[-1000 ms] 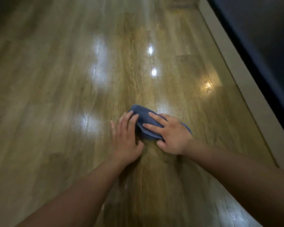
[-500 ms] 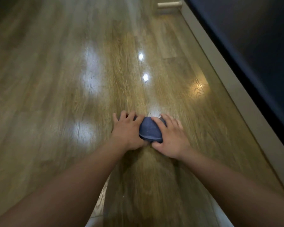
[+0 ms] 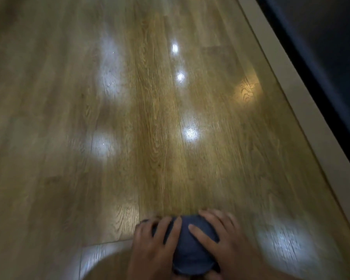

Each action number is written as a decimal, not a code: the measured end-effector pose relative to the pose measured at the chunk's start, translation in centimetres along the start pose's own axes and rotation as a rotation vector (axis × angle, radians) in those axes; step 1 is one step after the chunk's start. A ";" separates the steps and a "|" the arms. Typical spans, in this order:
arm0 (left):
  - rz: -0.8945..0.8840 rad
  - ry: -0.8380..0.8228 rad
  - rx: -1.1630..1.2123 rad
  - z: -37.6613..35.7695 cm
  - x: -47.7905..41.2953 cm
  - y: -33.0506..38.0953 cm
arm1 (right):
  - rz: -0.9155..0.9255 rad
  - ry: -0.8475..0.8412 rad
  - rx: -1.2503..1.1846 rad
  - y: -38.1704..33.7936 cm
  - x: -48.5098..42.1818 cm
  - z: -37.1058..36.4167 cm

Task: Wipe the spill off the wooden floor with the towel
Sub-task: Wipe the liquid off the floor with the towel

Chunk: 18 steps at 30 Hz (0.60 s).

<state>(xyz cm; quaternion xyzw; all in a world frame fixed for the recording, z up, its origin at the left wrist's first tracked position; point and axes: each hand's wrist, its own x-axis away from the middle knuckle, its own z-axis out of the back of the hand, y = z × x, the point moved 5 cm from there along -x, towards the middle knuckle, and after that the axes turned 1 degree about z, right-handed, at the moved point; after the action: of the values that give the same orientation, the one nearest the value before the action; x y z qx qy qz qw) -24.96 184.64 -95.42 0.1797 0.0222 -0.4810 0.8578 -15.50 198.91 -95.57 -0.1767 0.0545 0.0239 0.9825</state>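
A bunched dark blue towel (image 3: 192,251) lies on the wooden floor (image 3: 150,118) at the bottom centre of the head view. My left hand (image 3: 152,247) presses on its left side, fingers spread over the cloth. My right hand (image 3: 224,241) covers its right side, fingers laid across the top. Both hands hold the towel between them against the floor. The picture is motion-blurred. I cannot make out a spill; the floor shows only bright light reflections.
A pale baseboard (image 3: 303,110) runs diagonally along the right, with a dark wall (image 3: 331,47) beyond it. A rounded brown shape (image 3: 107,267) sits at the bottom edge, left of my hands. Glossy planks stretch ahead and to the left.
Both hands have pulled the towel back toward me, and it is more bunched between them. The view has tilted, so the hands now sit at the bottom edge.
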 end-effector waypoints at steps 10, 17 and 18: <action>-0.032 -0.070 0.056 0.0 -6.7 -3.1 | 0.123 -0.145 0.043 5.0 -7.3 1.3; -0.039 -0.047 0.018 -1.0 -16.2 -8.9 | 0.080 -0.148 0.094 10.7 -16.7 1.7; -0.036 -0.040 0.016 -1.2 -17.5 -9.7 | 0.082 -0.137 0.093 11.5 -18.0 1.8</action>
<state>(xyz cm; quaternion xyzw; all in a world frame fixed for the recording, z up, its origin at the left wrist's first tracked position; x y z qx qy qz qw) -42.23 194.76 -95.60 0.1765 0.0045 -0.4999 0.8479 -33.98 209.79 -95.73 -0.1262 -0.0045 0.0735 0.9893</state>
